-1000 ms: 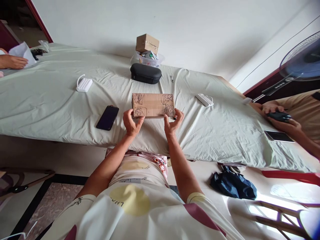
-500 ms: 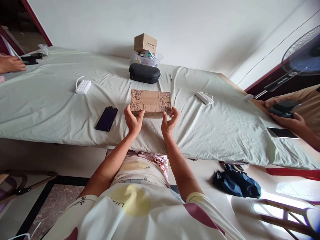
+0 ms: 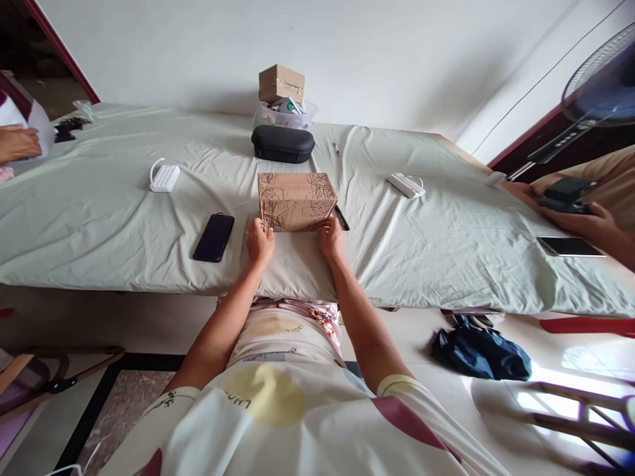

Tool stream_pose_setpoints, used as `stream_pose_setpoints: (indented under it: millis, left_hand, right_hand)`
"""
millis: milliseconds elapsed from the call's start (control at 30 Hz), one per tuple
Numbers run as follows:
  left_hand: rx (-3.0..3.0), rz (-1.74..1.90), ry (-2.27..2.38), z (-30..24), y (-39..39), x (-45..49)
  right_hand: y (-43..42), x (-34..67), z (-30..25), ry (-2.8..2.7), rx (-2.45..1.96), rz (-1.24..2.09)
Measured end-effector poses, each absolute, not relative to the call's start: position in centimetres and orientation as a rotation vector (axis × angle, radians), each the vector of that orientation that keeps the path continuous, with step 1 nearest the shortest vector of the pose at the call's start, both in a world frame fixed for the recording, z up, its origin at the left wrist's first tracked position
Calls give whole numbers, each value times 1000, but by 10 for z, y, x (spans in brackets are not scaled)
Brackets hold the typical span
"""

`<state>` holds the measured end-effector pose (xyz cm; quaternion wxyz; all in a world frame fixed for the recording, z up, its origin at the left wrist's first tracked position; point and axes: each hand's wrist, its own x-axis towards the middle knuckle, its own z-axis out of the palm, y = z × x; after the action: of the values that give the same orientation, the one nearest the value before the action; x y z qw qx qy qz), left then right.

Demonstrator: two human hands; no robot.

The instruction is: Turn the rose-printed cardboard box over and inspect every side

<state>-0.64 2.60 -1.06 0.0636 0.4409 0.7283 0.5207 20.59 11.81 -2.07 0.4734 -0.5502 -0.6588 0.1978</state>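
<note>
A brown cardboard box [image 3: 297, 192] with dark scribbles near its corners is in front of me, its top and near side showing. My left hand [image 3: 260, 239] is closed on the box's near left corner. At the near right corner my right hand [image 3: 331, 237] grips it, fingers curled against the cardboard. Beside the box, just right of it, lies a black pen or marker [image 3: 342, 218]. A dark smartphone [image 3: 213, 238] rests on the cloth to the left of my left hand.
Behind the box sit a black zip case [image 3: 283, 143] and a clear plastic bin [image 3: 310, 116] topped by a smaller carton [image 3: 282, 84]. White power banks [image 3: 165, 178] lie on both sides of the green cloth [image 3: 109, 231]. Other people's hands [image 3: 585, 221] are at both table ends.
The box has tipped so more of its near side shows and it sits lower. My hands have slid down its near corners. The black pen beside it has come into view.
</note>
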Motion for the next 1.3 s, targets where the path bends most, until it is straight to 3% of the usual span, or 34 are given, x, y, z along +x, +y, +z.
stream_pose_setpoints:
  millis: [133, 400, 667, 1167, 1300]
  left_hand:
    - [1398, 1529, 2206, -13, 26, -5]
    - [1548, 1602, 2189, -10, 22, 5]
    - [1471, 1461, 2408, 3, 14, 14]
    - [1543, 1626, 2190, -9, 18, 4]
    - [1462, 1671, 2180, -11, 19, 2]
  right_hand:
    - [114, 206, -24, -1686, -1466, 387]
    - [99, 198, -18, -1690, -1194, 304]
    - [80, 182, -10, -1728, -1261, 161]
    - [71, 189, 2, -1656, -987, 500]
    - [68, 189, 3, -1768, -905, 457]
